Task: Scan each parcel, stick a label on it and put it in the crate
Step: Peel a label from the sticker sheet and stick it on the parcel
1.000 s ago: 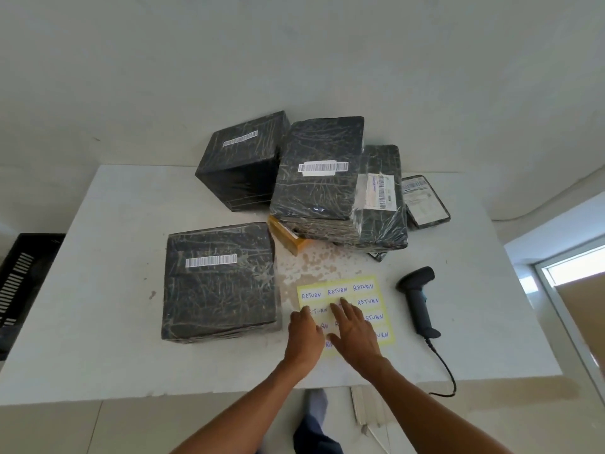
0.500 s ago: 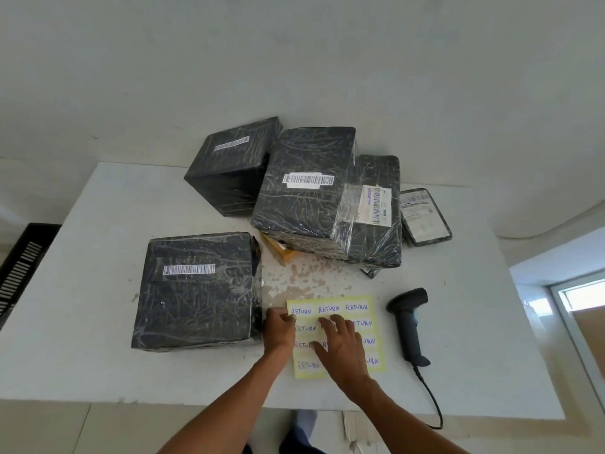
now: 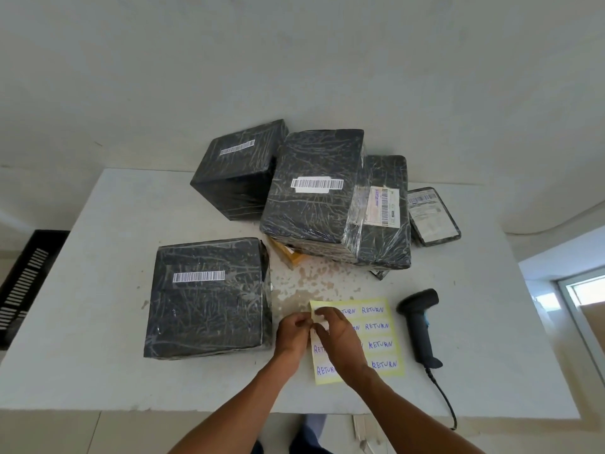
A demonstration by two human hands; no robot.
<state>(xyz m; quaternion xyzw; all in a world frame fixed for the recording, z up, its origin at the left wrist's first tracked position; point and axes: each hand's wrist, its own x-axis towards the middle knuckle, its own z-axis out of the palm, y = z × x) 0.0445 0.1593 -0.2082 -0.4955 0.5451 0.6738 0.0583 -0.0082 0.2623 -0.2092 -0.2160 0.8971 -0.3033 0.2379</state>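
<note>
Parcel, the nearest black-wrapped one with a white barcode strip on top, lies flat on the table at front left, just beside the yellow label sheet of handwritten RETURN stickers. Both hands meet at the sheet's top-left corner. The right hand pinches a white label lifted off the sheet. The left hand has its fingers curled against the sheet's left edge, though whether they grip the sheet or the label is hard to tell. The scanner lies on the table right of the sheet, its cable running off the near edge. More wrapped parcels are piled behind. The black crate sits off the table's left side.
</note>
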